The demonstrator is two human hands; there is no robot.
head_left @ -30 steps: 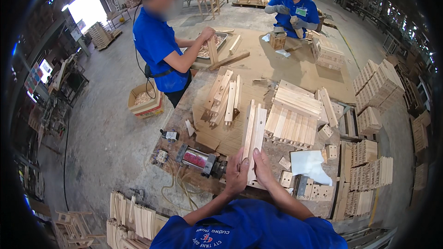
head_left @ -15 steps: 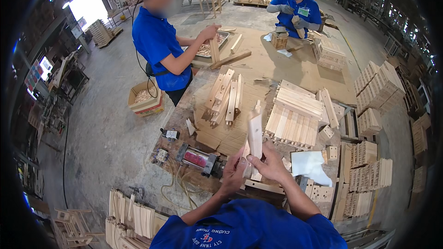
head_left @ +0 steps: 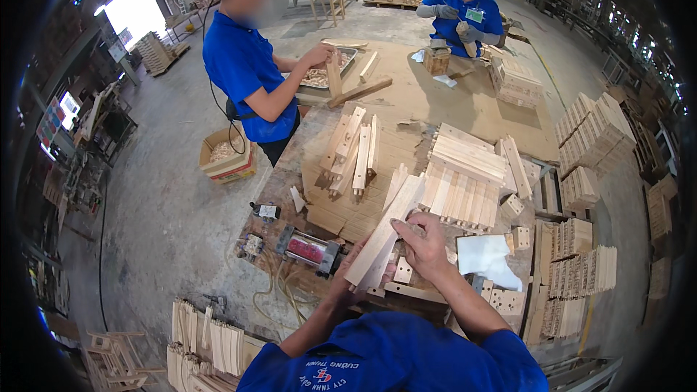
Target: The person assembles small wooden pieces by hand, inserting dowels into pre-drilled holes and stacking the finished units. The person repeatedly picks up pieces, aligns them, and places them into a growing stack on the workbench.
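Observation:
In front of my body I hold a pale flat wooden slat (head_left: 385,236), slanting with its upper end to the right. A second wooden piece (head_left: 396,183) lies close behind it, partly covered. My left hand (head_left: 350,260) grips the lower left edge, its fingers mostly hidden behind the wood. My right hand (head_left: 427,243) is closed at the right edge, fingertips against the wood. Just past the slat's upper end lies a stack of pale wooden bars (head_left: 465,192) on the bench.
A clamp-like device with a red cylinder (head_left: 305,248) sits left of my hands. Loose wooden bars (head_left: 356,147) lie on cardboard (head_left: 406,101). A white sheet (head_left: 488,260) lies to the right. Two people in blue shirts, one person (head_left: 250,65) left, another person (head_left: 465,18) beyond, handle wood.
The wooden pieces have gone from nearly upright to slanting, showing a broad face. My right hand has moved slightly up along them; my left hand has shifted left.

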